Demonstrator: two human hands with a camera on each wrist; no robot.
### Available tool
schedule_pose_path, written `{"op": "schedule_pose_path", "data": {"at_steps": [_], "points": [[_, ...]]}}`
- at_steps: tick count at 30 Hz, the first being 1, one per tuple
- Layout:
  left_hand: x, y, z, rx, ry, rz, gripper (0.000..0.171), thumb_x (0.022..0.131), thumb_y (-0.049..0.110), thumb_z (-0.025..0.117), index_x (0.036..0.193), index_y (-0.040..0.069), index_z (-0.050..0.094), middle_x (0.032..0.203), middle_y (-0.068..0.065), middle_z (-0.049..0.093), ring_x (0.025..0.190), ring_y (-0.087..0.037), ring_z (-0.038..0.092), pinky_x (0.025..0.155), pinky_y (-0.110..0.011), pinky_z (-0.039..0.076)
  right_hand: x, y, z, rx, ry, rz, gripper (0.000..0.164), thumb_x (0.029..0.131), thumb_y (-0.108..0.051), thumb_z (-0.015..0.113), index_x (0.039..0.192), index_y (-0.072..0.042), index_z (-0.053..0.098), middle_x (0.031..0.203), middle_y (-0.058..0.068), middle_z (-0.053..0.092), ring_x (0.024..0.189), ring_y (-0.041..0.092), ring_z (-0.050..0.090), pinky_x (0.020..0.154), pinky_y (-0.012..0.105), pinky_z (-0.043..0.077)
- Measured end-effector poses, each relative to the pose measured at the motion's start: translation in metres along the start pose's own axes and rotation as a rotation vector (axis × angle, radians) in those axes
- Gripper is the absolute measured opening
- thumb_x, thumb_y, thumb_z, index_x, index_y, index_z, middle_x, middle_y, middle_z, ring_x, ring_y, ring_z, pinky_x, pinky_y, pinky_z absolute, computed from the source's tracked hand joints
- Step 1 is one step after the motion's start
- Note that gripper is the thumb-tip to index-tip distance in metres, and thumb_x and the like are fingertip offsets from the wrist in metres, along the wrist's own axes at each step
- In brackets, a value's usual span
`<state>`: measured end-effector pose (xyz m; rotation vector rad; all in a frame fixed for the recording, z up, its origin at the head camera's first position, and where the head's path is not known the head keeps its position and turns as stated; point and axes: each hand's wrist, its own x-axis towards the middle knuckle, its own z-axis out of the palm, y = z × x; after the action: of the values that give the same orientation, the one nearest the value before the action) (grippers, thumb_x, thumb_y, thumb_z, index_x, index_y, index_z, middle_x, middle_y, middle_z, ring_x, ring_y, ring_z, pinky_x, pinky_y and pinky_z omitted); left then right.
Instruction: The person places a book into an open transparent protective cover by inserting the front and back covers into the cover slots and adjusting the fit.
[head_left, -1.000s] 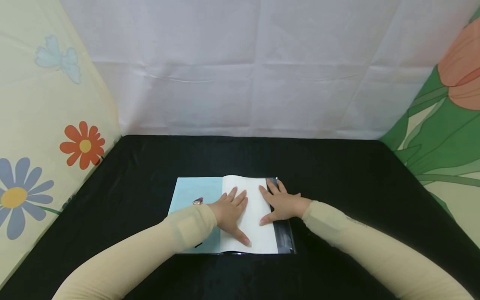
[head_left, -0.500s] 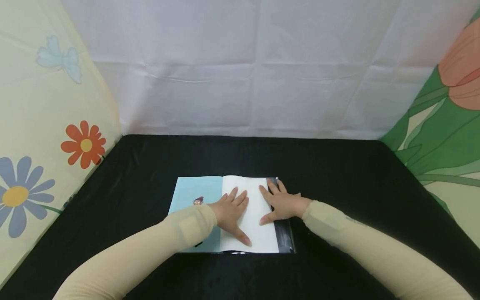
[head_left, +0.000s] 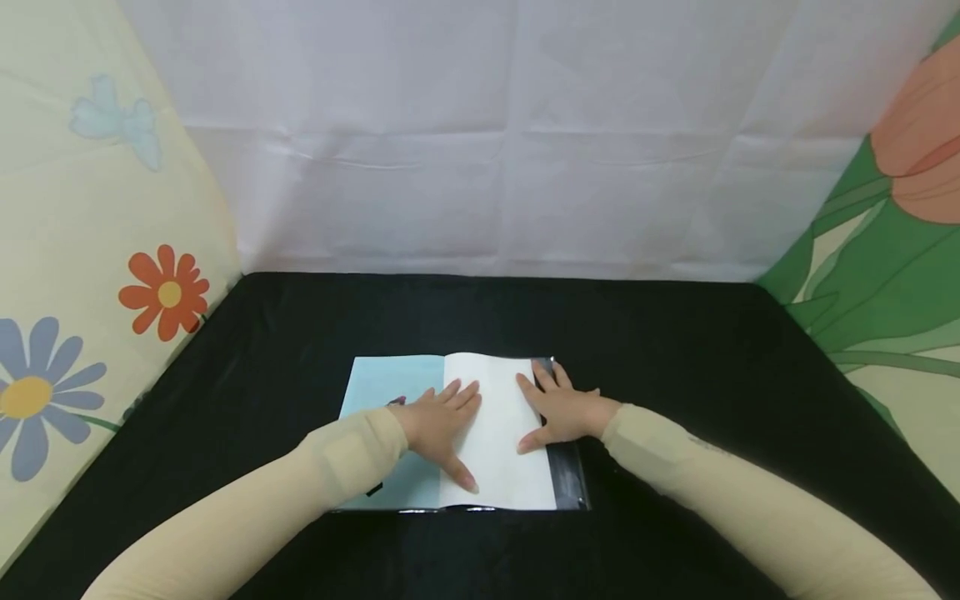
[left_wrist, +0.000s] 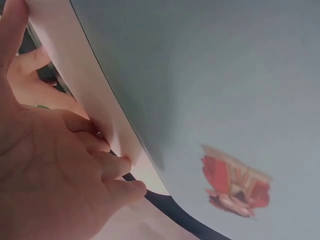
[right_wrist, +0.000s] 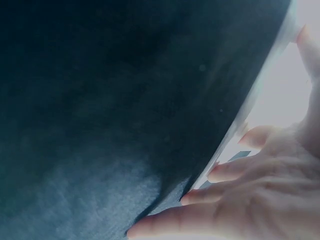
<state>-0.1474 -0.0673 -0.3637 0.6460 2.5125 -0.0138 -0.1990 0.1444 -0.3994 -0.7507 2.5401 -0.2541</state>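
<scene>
An open book lies flat, with a light blue page (head_left: 393,379) on the left and a white page (head_left: 502,392) on the right. My left hand (head_left: 438,425) rests with spread fingers across the fold, its fingertips and thumb on the white page. Spread as well, my right hand (head_left: 564,412) touches the white page's right edge and the dark shiny strip (head_left: 567,475) beside it. In the left wrist view a small red printed picture (left_wrist: 235,185) shows on the blue page. The left forearm hides part of that page.
A black cloth (head_left: 675,350) covers the table under the book. Behind it hangs a white sheet (head_left: 510,150). Flower-printed panels stand at the left (head_left: 90,208) and the right (head_left: 900,275).
My left hand has slid a little to the left, toward the fold of the book. The right hand stays in about the same place.
</scene>
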Motion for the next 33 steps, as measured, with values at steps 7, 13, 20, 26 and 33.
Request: {"op": "schedule_pose_path", "data": {"at_steps": [7, 13, 20, 26, 33], "points": [[0.001, 0.003, 0.004, 0.022, -0.001, -0.020, 0.109, 0.064, 0.067, 0.065, 0.146, 0.015, 0.014, 0.153, 0.000, 0.001, 0.136, -0.022, -0.005, 0.109, -0.046, 0.009, 0.000, 0.000, 0.000, 0.001, -0.007, 0.004, 0.106, 0.071, -0.062, 0.064, 0.144, -0.006, 0.012, 0.149, 0.024, -0.006, 0.130, 0.049, -0.007, 0.080, 0.081, 0.014], [0.003, 0.007, 0.004, 0.034, -0.009, -0.029, 0.109, 0.065, 0.066, 0.066, 0.145, 0.013, 0.015, 0.153, -0.002, 0.000, 0.136, -0.023, -0.006, 0.109, -0.046, 0.008, -0.001, -0.003, -0.002, 0.005, -0.007, -0.003, 0.105, 0.072, -0.060, 0.065, 0.144, -0.005, 0.013, 0.148, 0.025, -0.005, 0.129, 0.050, -0.007, 0.080, 0.081, 0.014], [0.004, 0.006, 0.006, 0.046, -0.012, -0.035, 0.109, 0.065, 0.067, 0.064, 0.146, 0.015, 0.013, 0.153, 0.000, -0.001, 0.136, -0.022, -0.007, 0.109, -0.044, 0.009, -0.001, -0.004, -0.003, 0.017, -0.001, -0.010, 0.104, 0.071, -0.059, 0.066, 0.144, -0.004, 0.014, 0.148, 0.025, -0.004, 0.129, 0.050, -0.007, 0.079, 0.082, 0.013], [0.003, 0.003, 0.010, 0.009, 0.046, -0.024, 0.111, 0.064, 0.066, 0.066, 0.146, 0.012, 0.014, 0.153, -0.002, 0.001, 0.136, -0.023, -0.005, 0.109, -0.047, 0.009, 0.000, 0.005, -0.002, 0.127, 0.017, -0.031, 0.106, 0.072, -0.060, 0.065, 0.145, -0.006, 0.010, 0.149, 0.022, -0.005, 0.131, 0.047, -0.008, 0.086, 0.079, 0.010], [-0.007, -0.001, 0.015, 0.022, 0.136, -0.007, 0.111, 0.065, 0.069, 0.063, 0.145, 0.009, 0.014, 0.153, -0.007, 0.003, 0.136, -0.027, 0.000, 0.108, -0.050, 0.014, -0.002, 0.014, -0.002, 0.419, 0.283, -0.035, 0.089, 0.085, -0.044, 0.060, 0.141, 0.004, 0.010, 0.146, 0.029, 0.006, 0.131, 0.044, 0.010, 0.102, 0.059, 0.022]]}}
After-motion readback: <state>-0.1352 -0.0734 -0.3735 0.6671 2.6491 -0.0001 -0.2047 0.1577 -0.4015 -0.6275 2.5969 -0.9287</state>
